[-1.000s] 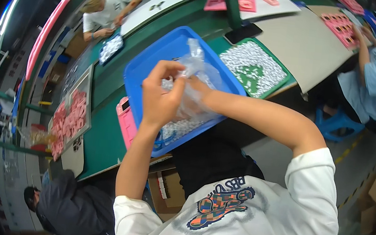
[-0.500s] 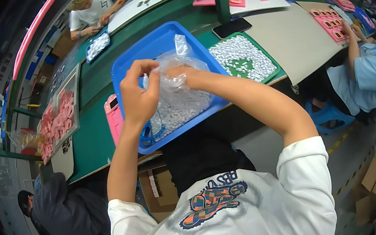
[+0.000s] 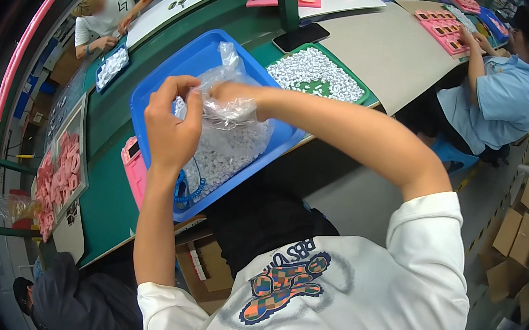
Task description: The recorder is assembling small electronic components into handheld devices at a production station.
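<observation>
A clear plastic bag [image 3: 236, 137] full of small whitish pieces lies in a blue tray [image 3: 146, 104] on the bench before me. My left hand [image 3: 175, 119] is at the bag's left side, its thumb and fingers curled together on the edge of the plastic. At the bag's mouth, my right hand [image 3: 232, 94] reaches in from the right with crumpled film around it. Its fingers are hidden by the plastic. A coiled blue cord [image 3: 195, 191] hangs at the tray's near left corner, below my left wrist.
Right of the blue tray lies a green tray [image 3: 365, 97] of small white pieces, with a black phone [image 3: 301, 37] behind it. A pink tray [image 3: 134, 166] sits at the left, near a framed heap of pink parts [image 3: 58, 174]. Co-workers sit at the far left, right and near left.
The whole view has shifted, so the bench and trays appear farther left. Both hands stay at the bag, and the film around my right hand has changed its folds slightly.
</observation>
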Available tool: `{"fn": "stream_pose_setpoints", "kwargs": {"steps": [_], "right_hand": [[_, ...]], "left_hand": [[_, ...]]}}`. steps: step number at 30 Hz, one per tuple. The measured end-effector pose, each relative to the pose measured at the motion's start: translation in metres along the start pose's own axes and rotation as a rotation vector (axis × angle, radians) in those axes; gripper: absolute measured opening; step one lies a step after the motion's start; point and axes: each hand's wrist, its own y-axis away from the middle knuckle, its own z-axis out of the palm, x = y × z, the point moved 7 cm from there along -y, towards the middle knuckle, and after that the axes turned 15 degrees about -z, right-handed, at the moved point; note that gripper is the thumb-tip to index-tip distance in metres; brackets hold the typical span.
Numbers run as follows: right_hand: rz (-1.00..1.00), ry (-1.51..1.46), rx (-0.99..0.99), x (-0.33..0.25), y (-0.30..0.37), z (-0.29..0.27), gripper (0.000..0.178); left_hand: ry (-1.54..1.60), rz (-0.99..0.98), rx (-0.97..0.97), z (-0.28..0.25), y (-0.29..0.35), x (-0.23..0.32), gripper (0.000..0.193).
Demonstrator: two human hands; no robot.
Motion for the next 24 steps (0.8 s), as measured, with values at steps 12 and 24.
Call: {"fn": "stream_pose_setpoints", "kwargs": {"steps": [12, 24], "right_hand": [[-0.004, 0.358, 0.237, -0.006, 0.062, -0.137, 0.036], [-0.292, 0.961, 0.352, 0.057, 0.077, -0.139, 0.024]], "left_hand": [[0.012, -0.126, 0.0, -0.002, -0.002, -0.036, 0.013], [0.032, -0.201, -0.019, 0.0, 0.005, -0.044, 0.013]]}}
